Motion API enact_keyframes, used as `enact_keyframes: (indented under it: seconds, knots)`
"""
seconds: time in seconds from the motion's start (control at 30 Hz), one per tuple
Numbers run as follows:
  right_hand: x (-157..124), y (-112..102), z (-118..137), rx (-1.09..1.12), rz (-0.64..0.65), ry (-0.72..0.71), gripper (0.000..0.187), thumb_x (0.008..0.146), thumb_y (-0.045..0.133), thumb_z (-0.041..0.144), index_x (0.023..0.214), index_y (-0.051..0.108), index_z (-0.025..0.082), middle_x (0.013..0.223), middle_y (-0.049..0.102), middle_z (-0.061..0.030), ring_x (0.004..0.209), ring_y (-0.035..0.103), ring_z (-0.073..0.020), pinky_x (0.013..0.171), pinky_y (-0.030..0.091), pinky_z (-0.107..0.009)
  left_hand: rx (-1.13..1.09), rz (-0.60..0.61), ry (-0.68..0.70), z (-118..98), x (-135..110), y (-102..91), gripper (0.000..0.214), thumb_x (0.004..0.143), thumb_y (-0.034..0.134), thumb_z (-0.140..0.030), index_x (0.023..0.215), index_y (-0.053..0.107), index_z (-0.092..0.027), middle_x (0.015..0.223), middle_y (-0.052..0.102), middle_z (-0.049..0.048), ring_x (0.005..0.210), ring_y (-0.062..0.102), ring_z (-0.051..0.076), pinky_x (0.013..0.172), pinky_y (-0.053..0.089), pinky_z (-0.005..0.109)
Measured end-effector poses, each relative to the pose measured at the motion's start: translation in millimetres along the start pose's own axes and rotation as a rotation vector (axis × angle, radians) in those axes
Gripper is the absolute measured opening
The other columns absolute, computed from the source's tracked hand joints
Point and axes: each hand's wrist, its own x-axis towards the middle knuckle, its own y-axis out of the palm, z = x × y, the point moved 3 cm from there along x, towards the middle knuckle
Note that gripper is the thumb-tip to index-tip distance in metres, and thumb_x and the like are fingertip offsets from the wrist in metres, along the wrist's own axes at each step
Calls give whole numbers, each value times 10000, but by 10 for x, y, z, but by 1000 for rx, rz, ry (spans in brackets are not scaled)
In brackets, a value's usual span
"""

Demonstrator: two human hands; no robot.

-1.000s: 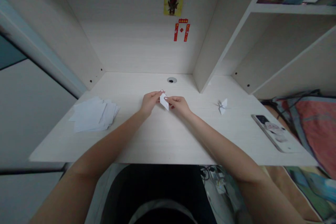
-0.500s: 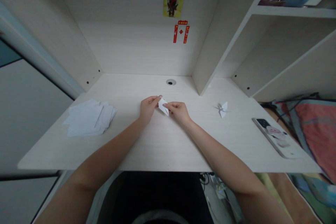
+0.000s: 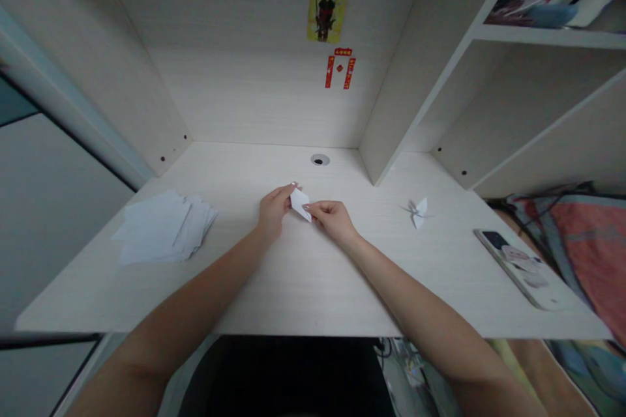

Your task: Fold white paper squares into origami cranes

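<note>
A small folded piece of white paper (image 3: 300, 203) is held between my two hands above the middle of the desk. My left hand (image 3: 274, 210) pinches its upper left end, thumb on top. From the right, my right hand (image 3: 332, 217) grips its lower right edge between thumb and fingers. The fingers behind the paper are partly hidden. Off to the right on the desk lies a finished-looking white origami crane (image 3: 419, 213). On the left is a loose stack of white paper sheets (image 3: 159, 228).
A phone in a decorated case (image 3: 518, 267) lies near the desk's right edge. A cable hole (image 3: 320, 159) is set at the back of the desk (image 3: 303, 287). An upright panel (image 3: 391, 137) stands behind, right of centre. Red cloth (image 3: 591, 241) is beyond the right edge.
The view has tilted slightly, so everything sits a little lower. The folded paper has turned slightly and shows a broader flat face; both hands keep hold of it.
</note>
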Motion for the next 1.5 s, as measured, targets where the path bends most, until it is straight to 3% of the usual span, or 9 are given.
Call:
enact_keyframes:
  seconds: [0.17,0.53,0.7,0.83,0.93,1.03,1.3,1.5]
  knots:
    - [25,-31,1,-7,-46,-23,397,634,651,522,631,652,125,511,504,19,454,340,-78,451,236,-232,-77,46,-68,-6,-31,26,294,641,703,-322,886,675,-163,1008,674,79,823,625,160,722,473,263]
    - [4,14,-55,-190,31,-60,443,722,553,547,556,607,140,497,481,13,473,350,-88,457,252,-224,-91,-4,-64,-26,-23,-11,337,629,714,-352,896,662,-153,966,678,93,827,627,171,694,472,257]
    - [-46,-32,65,-398,15,-176,428,780,499,518,580,606,156,512,488,7,489,366,-98,481,254,-226,-84,-3,-38,-16,-5,-30,320,627,713,-352,882,676,-161,970,683,86,829,632,165,707,475,254]
    - [-77,-26,189,-498,130,-281,415,833,443,465,598,609,166,533,500,2,516,383,-108,514,262,-232,-21,-54,8,-16,-10,-31,345,622,715,-372,870,681,-135,938,690,98,779,630,161,691,475,260]
    - [-65,-4,178,-412,109,-261,408,840,429,470,652,624,165,562,496,5,534,391,-109,507,260,-226,39,-40,47,2,-29,4,345,620,714,-375,848,689,-117,913,696,106,746,620,157,679,469,261]
    - [-44,44,66,-310,75,-145,423,752,539,524,575,614,147,487,396,35,465,281,-81,446,193,-226,50,-25,47,33,-52,40,327,612,719,-363,832,696,-122,868,703,94,725,614,152,676,465,264]
    - [-49,98,4,-121,184,-31,442,734,550,546,630,671,133,442,363,53,429,205,-68,431,159,-236,-44,39,-48,-22,-90,70,306,629,707,-371,810,681,-126,835,693,92,726,626,165,643,466,263]
    - [-32,106,-18,-66,234,-23,418,734,571,524,646,679,130,452,466,32,419,263,-66,431,183,-231,-15,-35,-9,-30,-112,63,305,620,709,-368,791,676,-118,848,691,93,733,624,167,648,461,259]
